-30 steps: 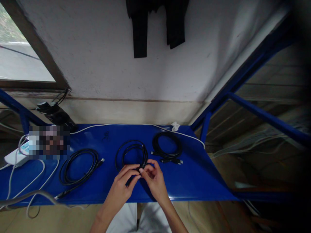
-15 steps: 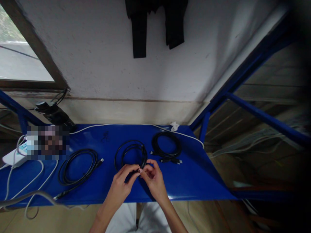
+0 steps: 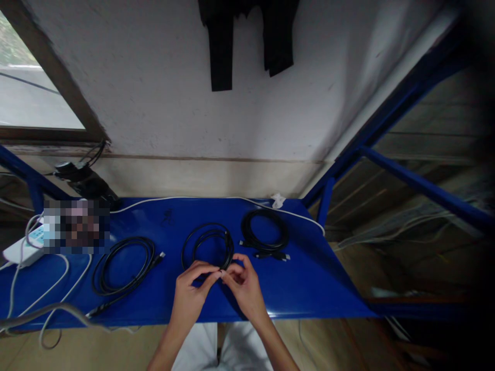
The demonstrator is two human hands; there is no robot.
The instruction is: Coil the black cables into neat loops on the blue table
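A black cable lies in loose loops (image 3: pixel 208 226) on the blue table, in front of me. At its near side my left hand (image 3: pixel 195 288) is closed, thumb and index finger pinched together on a dark bit of the cable. My right hand (image 3: pixel 243 286) pinches at the same spot, its fingertips touching those of the left, with the other fingers curled beside the loops. What exactly sits between the fingertips is too small to make out. Another coiled black cable (image 3: pixel 286 232) lies to the right, its plugs (image 3: pixel 273 255) below it. A third coiled black cable (image 3: pixel 103 263) rests on the left.
A white power strip (image 3: pixel 23 247) with white cords stands at the table's left end, near a blurred-out patch. Behind it leans a black cylindrical object (image 3: pixel 87 180). One white cord (image 3: pixel 178 198) runs along the back edge past a crumpled white scrap (image 3: pixel 277 200). Blue frame bars (image 3: pixel 327 206) rise right.
My left hand has shifted slightly left and its fingers have flattened a little toward the right fingertips. My right hand and the coils stay almost where they were.
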